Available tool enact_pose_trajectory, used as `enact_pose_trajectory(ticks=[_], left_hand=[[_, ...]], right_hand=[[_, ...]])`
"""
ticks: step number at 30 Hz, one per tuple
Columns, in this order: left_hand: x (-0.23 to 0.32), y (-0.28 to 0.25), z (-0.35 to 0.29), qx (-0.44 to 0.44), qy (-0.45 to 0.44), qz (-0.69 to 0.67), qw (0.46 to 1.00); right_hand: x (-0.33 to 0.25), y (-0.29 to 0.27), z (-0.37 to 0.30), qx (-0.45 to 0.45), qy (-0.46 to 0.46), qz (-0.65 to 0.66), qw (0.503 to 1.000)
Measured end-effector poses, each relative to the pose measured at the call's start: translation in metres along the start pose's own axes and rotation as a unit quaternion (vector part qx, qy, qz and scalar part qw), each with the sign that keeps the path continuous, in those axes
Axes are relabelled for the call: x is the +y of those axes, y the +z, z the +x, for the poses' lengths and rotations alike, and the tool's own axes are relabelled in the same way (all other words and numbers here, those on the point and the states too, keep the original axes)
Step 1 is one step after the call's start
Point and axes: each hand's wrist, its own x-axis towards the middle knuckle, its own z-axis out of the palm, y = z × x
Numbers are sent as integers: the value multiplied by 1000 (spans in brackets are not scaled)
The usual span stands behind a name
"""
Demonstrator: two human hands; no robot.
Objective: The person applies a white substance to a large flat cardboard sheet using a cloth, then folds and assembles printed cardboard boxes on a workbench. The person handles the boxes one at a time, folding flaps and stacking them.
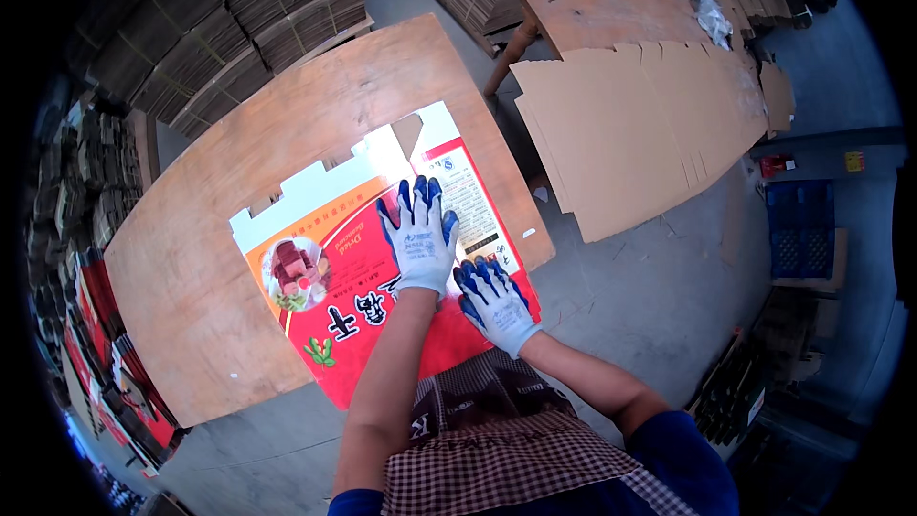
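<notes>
A flat red, orange and white printed carton sheet (373, 263) lies on the wooden table (205, 272) in front of me, with notched flaps along its far edge. My left hand (418, 237), in a white glove with blue palm and fingertips, rests flat on the sheet's middle, fingers stretched out. Closer to me and to the right, my right hand (497, 306) wears a matching glove and presses on the sheet's right panel, its fingers spread. Neither hand grips anything. Beneath my hands, part of the print is hidden.
A large plain brown cardboard sheet (650, 124) lies on a second wooden table (611, 14) at the right. Bundled cardboard stacks (277, 0) stand beyond my table. More folded cartons (124, 363) are piled at the left. A blue crate (800, 229) stands at the far right.
</notes>
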Motion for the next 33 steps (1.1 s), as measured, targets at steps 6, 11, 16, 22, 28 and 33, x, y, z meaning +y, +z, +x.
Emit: enact_pose_trajectory(ticks=[6, 11, 16, 22, 28, 33], left_hand=[[-5, -1, 32, 15, -32, 14, 999], [3, 4, 5, 18, -10, -38, 999], [9, 2, -58, -26, 23, -37, 999], [14, -6, -51, -32, 27, -66, 997], [6, -17, -66, -59, 59, -95, 992], [11, -11, -78, -112, 72, -47, 990]], right_hand=[[-2, -9, 5, -17, 1, 21, 1000], [2, -1, -1, -10, 8, 35, 999], [20, -52, 12, -34, 110, 325, 939], [144, -63, 43, 25, 253, -96, 962], [173, -72, 68, -109, 325, -201, 918], [182, -66, 58, -115, 321, -218, 914]])
